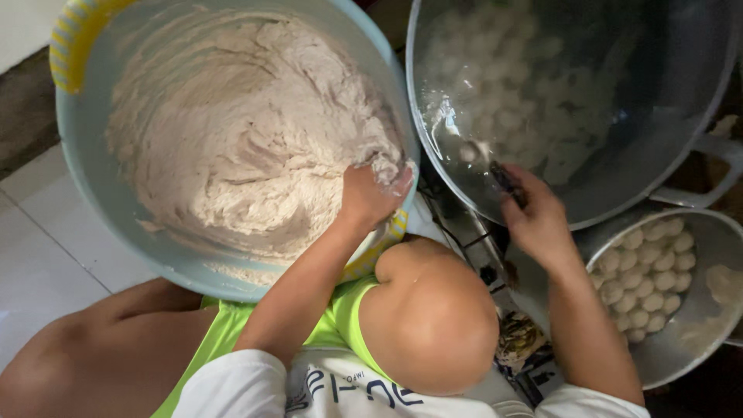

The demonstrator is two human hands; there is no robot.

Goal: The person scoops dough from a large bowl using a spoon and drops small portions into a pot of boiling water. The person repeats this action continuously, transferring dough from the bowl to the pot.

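Scooping pale paste (240,131) from the blue tub (93,170), the left hand (371,193) cups a lump, while the right hand (534,217) grips a spoon (472,151) over the steaming pot (696,116).

place: looks like a home kitchen, floor-level food prep
floor: pale tiles (39,255), person sitting low with the gear around their knees
mix: big light-blue tub (81,155) full of greyish paste (232,131)
cooking: large metal pot (658,155) of water with pale balls (503,85) floating
batch: metal bowl (681,340) of shaped balls (646,279)
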